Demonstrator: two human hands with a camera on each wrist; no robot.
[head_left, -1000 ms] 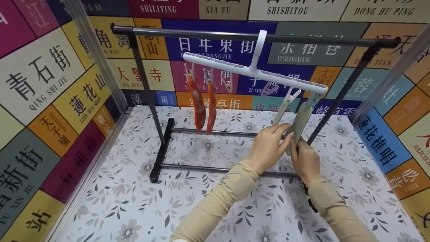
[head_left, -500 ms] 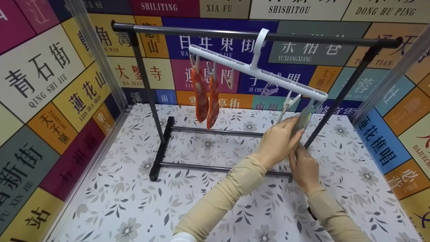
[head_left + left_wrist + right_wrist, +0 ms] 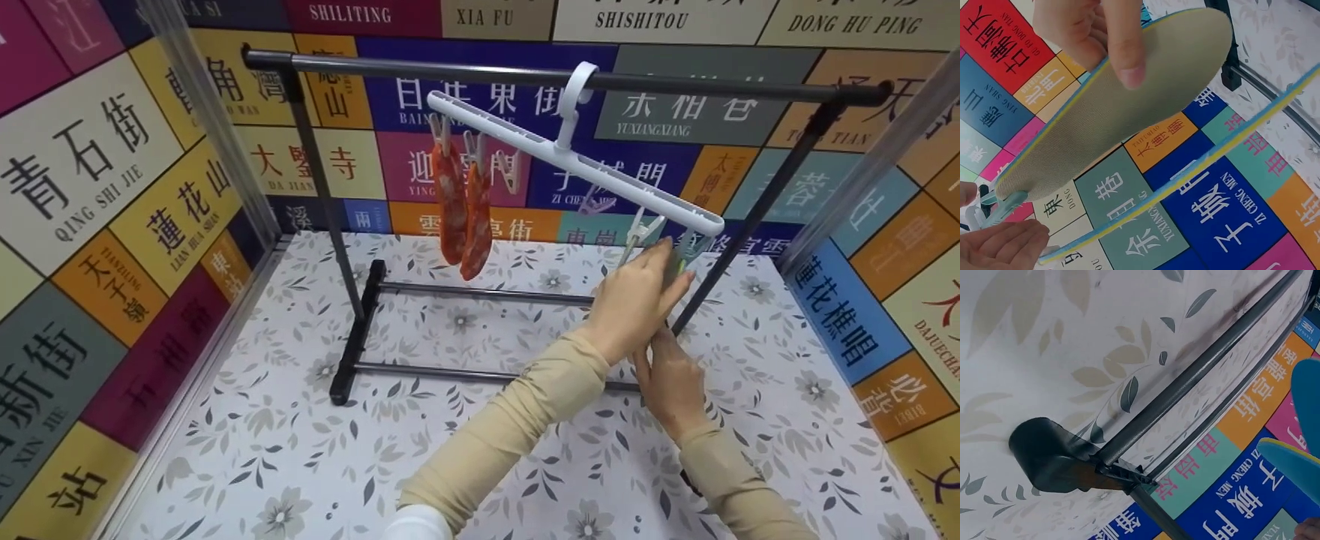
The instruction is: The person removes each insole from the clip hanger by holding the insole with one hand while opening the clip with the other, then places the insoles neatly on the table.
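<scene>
A grey-green insole (image 3: 1089, 124) with a blue and yellow edge is pinched by my right hand (image 3: 675, 382), whose thumb presses on its face in the left wrist view. My left hand (image 3: 634, 300) is higher up, fingers and thumb spread on either side of the insole's upper end. Between them a pale green clip (image 3: 1008, 209) bites that end. A second insole (image 3: 1213, 159) hangs edge-on beside it. Both hang under the white hanger (image 3: 559, 155), which tilts down to the right. Teal undersides of the insoles (image 3: 1310, 405) show in the right wrist view.
A black rack rail (image 3: 450, 71) carries the hanger's hook; the rack foot (image 3: 1044, 455) stands on a floral tablecloth (image 3: 285, 465). Two red-orange slender pieces (image 3: 452, 210) with pale blotches hang from clips at left. A spare clip (image 3: 508, 169) dangles beside them. Colourful lettered walls enclose the sides.
My left hand has slid up and right along the insole toward its clip. The hanger has tilted more, its left end rising with the red-orange pieces and its right end dipping.
</scene>
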